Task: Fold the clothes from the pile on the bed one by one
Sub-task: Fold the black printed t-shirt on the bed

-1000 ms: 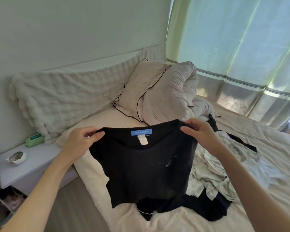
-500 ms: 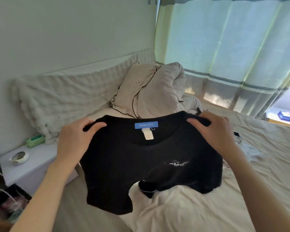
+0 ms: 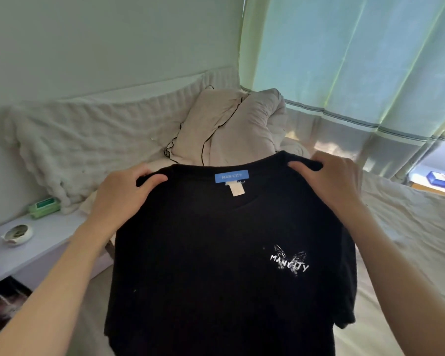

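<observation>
Black T-shirt point(image 3: 216, 253): held up spread out above the bed point(image 3: 409, 227), front facing the camera, hanging between the two hands and below them; its lower edge is cut off by the frame.
Left hand point(image 3: 118, 199): the shirt's left shoulder is gripped at the top — fingers behind the cloth, thumb curled over the front.
Right hand point(image 3: 332, 181): the right shoulder is pinched in the same way, thumb on the near side; this hand is held a little higher than the left.
Neck label point(image 3: 231, 176): a blue tag reading MAN CITY, seen inside the collar midway between the hands, with a white tag just below it.
Chest print point(image 3: 289, 260): white MAN CITY lettering — placed below the right hand.
Pillows point(image 3: 229, 129): propped at the head of the bed, behind the shirt.
Bedside table point(image 3: 36, 247): seen left of the left forearm; a green box point(image 3: 44, 206) and a small bowl point(image 3: 17, 233) rest on it.
Curtain point(image 3: 357, 60): drawn, pale green, lit from behind.
</observation>
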`<state>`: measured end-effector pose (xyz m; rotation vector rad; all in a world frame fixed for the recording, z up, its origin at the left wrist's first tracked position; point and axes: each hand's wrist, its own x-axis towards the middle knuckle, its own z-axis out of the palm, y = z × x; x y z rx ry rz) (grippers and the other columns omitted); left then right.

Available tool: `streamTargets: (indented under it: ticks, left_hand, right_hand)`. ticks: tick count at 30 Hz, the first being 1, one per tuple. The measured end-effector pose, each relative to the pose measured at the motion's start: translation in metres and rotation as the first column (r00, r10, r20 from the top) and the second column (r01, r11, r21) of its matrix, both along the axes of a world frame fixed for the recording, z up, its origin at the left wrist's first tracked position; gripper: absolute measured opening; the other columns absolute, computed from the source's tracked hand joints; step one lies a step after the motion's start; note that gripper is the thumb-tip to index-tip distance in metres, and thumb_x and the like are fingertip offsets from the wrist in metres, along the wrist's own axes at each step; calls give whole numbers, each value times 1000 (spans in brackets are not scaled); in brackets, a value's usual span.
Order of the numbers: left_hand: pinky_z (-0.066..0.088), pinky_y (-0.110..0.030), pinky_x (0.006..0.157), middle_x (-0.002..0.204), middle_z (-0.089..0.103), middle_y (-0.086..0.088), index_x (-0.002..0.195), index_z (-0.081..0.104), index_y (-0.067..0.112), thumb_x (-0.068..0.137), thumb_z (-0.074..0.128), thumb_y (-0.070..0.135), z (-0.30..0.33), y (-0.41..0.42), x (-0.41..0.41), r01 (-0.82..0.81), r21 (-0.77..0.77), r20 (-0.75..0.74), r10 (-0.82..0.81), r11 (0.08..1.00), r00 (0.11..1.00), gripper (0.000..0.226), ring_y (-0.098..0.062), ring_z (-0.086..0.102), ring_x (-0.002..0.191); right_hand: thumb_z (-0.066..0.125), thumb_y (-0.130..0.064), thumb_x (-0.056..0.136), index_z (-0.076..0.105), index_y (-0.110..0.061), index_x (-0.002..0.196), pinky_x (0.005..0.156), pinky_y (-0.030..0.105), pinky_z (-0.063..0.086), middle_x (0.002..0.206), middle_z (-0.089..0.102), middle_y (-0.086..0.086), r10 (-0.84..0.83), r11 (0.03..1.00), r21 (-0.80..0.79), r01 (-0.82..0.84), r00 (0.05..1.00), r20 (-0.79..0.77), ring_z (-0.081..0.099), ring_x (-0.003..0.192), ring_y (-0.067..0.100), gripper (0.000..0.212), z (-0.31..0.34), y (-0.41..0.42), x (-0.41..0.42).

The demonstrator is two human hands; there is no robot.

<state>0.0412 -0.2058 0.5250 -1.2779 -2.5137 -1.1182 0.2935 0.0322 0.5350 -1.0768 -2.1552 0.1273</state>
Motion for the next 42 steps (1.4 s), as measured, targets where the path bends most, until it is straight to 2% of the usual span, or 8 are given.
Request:
streamTargets:
  ticks: [4, 11, 16, 22, 29, 32, 37, 42]
  left_hand:
    - [48, -38, 69, 78, 64, 0, 95, 68, 19, 82, 47, 60, -49, 50, -44, -12, -72, -21, 11, 997, 1000, 47, -20, 58, 74]
    - [34, -31, 61, 73, 58, -3, 100, 61, 11, 95, 43, 47, -159, 191, -158, -111, -315, -162, 62, 943, 985, 41, -22, 52, 69]
    - [40, -43, 94, 131, 49, -14, 137, 41, 14, 97, 46, 21, -276, 271, -225, -63, -466, 43, 94, 882, 995, 41, -30, 47, 117]
    - [35, -46, 107, 143, 37, -14, 143, 32, 15, 96, 50, 23, -417, 222, -208, 53, -623, 325, 196, 781, 925, 52, -30, 40, 128]
    - [30, -34, 108, 145, 32, -14, 139, 37, 7, 95, 52, 14, -504, 131, -136, 40, -669, 475, 385, 742, 791, 48, -27, 37, 132]
    - [34, -33, 103, 140, 34, -17, 137, 37, 3, 93, 55, 11, -516, 110, -122, -178, -590, 447, 502, 788, 740, 48, -29, 42, 124]
    - [45, -31, 78, 131, 51, -18, 134, 39, 7, 96, 52, 26, -539, 75, -100, -153, -628, 722, 645, 763, 251, 44, -24, 58, 93]
    - [37, -37, 100, 145, 37, -9, 143, 31, 18, 95, 54, 24, -546, 55, -78, -129, -646, 698, 651, 752, 298, 53, -27, 40, 129]
  right_hand:
    - [54, -66, 80, 60, -11, 69, 63, 31, 31, 60, 56, 5, -41, 999, 6, 40, 989, 144, 50, 61, 23, 56, -53, 58, -54]
    - [52, -56, 89, 59, -6, 80, 61, 33, 33, 66, 52, 7, 24, 998, -67, -2, 946, 323, 56, 69, 30, 51, -177, 196, -192]
    - [53, -39, 93, 53, -11, 125, 96, 44, 35, 127, 55, 12, 198, 913, -405, -46, 919, 342, 47, 121, 32, 42, -305, 257, -266]
    - [53, -31, 95, 41, -13, 141, 107, 44, 31, 143, 43, 7, 375, 779, -621, -90, 860, 345, 35, 135, 26, 51, -446, 208, -246]
    - [55, -21, 94, 57, -6, 123, 99, 42, 41, 121, 56, 11, 121, 709, -693, 130, 946, 301, 51, 114, 28, 32, -519, 101, -147]
    - [56, -25, 94, 54, -6, 121, 84, 35, 43, 112, 53, 10, -129, 528, -782, 330, 942, 310, 53, 98, 23, 33, -525, 65, -108]
    - [60, -34, 91, 51, -8, 116, 80, 28, 37, 103, 53, 4, -331, 213, -854, 474, 858, 394, 49, 92, 16, 37, -538, 17, -68]
    - [55, -38, 93, 55, 0, 90, 67, 37, 45, 82, 59, 14, -223, 79, -853, 516, 843, 490, 57, 78, 30, 38, -542, -10, -42]
